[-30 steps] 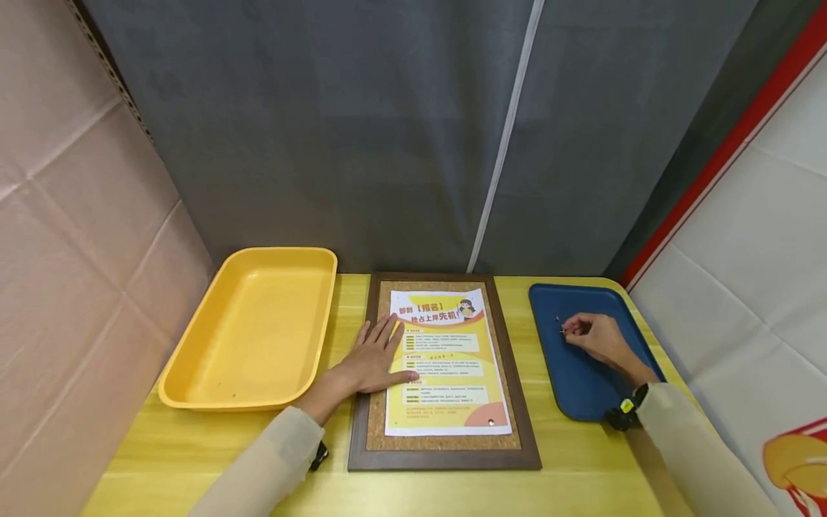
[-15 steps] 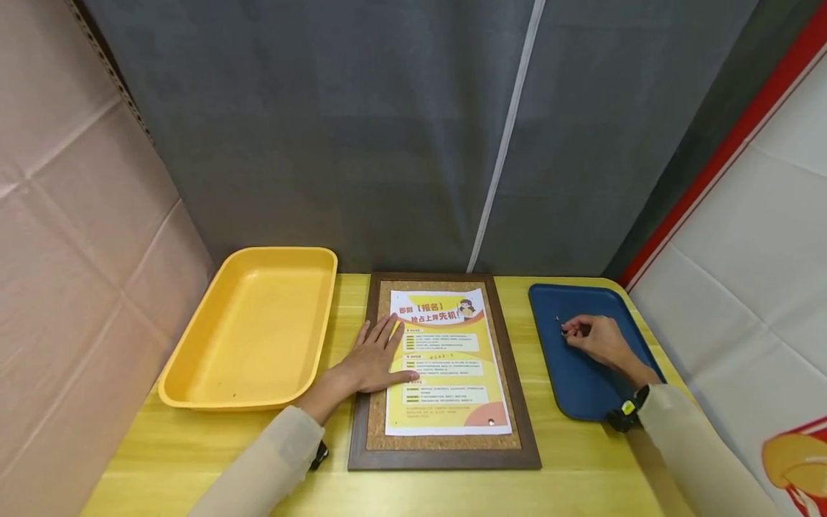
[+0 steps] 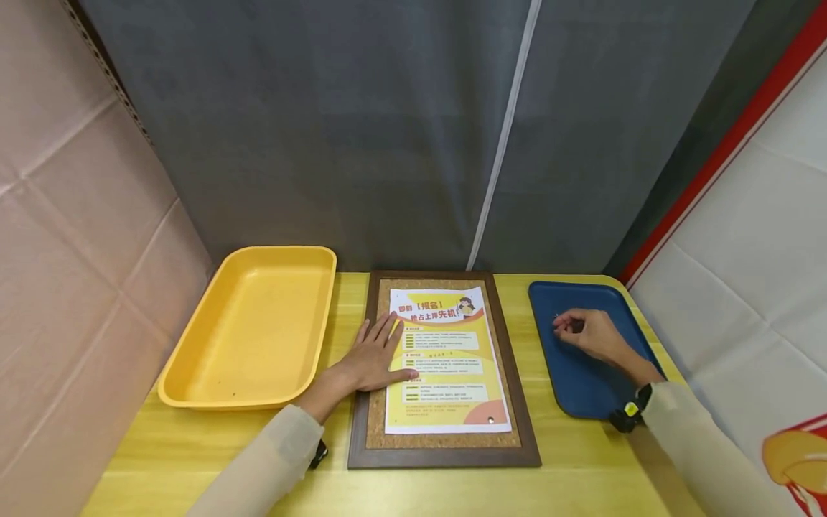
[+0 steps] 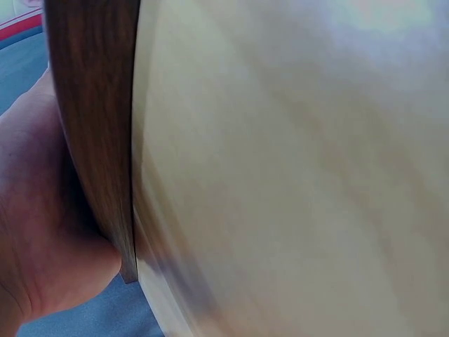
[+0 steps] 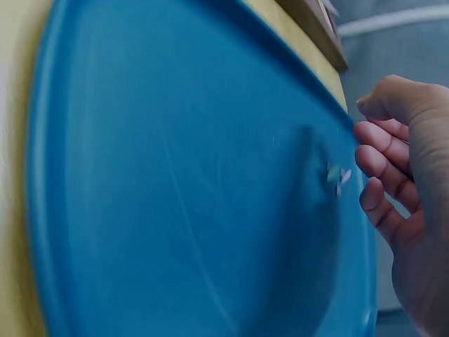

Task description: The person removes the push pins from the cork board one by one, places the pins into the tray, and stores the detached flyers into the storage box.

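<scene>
The right hand point(image 3: 593, 336) has shifted toward small bits point(image 5: 344, 175) near the left edge of the tray point(image 3: 575, 391); picking seems under way, but whether curled fingers hold 1, I cannot tell. The left hand point(image 3: 371, 361), fingers apart, touches the paper point(image 3: 446, 341).

This looks like a makeshift booth, its wider surroundings hidden: a dark grey backdrop point(image 3: 355, 129), a creased pinkish sheet point(image 3: 77, 251) and a creased white sheet point(image 3: 756, 237) enclose a yellow wood-grain table point(image 3: 439, 494).

left hand point(image 4: 38, 217) | apparently touching brown frame point(image 4: 102, 119) | pale tabletop point(image 4: 280, 175) beside | blue-grey backdrop point(image 4: 95, 316)
</scene>
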Available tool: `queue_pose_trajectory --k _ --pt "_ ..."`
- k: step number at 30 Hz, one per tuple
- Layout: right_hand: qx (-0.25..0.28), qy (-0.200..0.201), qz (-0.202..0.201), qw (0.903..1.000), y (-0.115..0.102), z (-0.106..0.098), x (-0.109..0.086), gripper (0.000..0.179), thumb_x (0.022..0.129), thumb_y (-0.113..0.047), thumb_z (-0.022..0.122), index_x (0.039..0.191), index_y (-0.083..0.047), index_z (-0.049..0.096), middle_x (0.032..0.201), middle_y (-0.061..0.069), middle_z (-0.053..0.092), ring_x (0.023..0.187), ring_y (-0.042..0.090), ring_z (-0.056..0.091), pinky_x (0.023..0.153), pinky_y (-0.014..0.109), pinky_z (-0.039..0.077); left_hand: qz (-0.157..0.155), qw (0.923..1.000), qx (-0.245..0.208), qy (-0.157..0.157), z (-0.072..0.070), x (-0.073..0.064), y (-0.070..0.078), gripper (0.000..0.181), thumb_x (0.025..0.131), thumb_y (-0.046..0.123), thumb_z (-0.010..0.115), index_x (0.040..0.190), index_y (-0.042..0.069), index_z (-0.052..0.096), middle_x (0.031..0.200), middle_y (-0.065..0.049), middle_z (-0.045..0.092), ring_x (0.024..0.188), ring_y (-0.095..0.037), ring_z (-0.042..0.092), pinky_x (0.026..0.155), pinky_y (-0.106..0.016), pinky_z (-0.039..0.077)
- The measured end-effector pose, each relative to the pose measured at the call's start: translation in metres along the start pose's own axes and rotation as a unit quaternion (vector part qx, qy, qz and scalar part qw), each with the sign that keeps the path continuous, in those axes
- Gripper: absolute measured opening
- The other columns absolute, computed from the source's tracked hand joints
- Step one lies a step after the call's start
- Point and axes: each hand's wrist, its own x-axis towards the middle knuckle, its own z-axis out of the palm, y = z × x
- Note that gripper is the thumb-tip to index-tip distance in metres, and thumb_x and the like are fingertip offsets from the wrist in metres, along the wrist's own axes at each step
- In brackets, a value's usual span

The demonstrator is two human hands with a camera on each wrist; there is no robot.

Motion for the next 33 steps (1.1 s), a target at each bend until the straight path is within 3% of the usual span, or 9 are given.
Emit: queue_pose_trajectory --k 7,14,25,33 --pt "0.014 -0.025 -0.073 0.997 -0.03 0.009 0.007 0.013 0.085 0.006 0.081 0.094 -0.003 0.079 0.083 -0.004 0.072 0.069 0.004 0.059 0.06 0.021 0.051 0.003 1.0 -0.006 0.006 0.005 0.004 -0.006 0.112 0.098 0.083 0.042 0.171 0.008 0.001 0.178 -0.016 -0.008 0.164 -0.034 -0.007 0.129 -0.062 -0.003" --pt "0.032 -0.058 -0.14 0.9879 -0.054 0.023 0.005 0.016 0.082 0.008 0.083 0.095 -0.003 0.079 0.081 -0.012 0.069 0.066 0.002 0.057 0.055 0.025 0.051 0.006 0.9999 -0.008 0.01 0.004 0.002 -0.005 0.114 0.097 0.086 0.037 0.171 0.006 0.002 0.178 -0.018 -0.006 0.164 -0.035 -0.006 0.129 -0.062 -0.002" --pt "0.074 -0.128 -0.171 0.9741 -0.084 0.039 -0.004 0.016 0.086 0.003 0.084 0.096 -0.009 0.08 0.08 -0.013 0.065 0.065 0.001 0.055 0.056 0.027 0.052 0.0 1.0 0.007 -0.004 -0.001 0.0 0.0 0.111 0.099 0.081 0.04 0.171 0.006 0.001 0.177 -0.018 -0.007 0.164 -0.036 -0.006 0.129 -0.061 -0.003" --pt "0.104 -0.18 -0.212 0.955 -0.102 0.053 -0.01 0.017 0.087 0.002 0.084 0.095 -0.012 0.079 0.081 -0.01 0.067 0.069 0.001 0.058 0.055 0.028 0.054 0.007 0.9999 -0.002 0.007 -0.001 -0.001 0.0 0.11 0.1 0.08 0.042 0.171 0.004 0.006 0.177 -0.02 -0.003 0.164 -0.037 -0.003 0.129 -0.062 0.0"
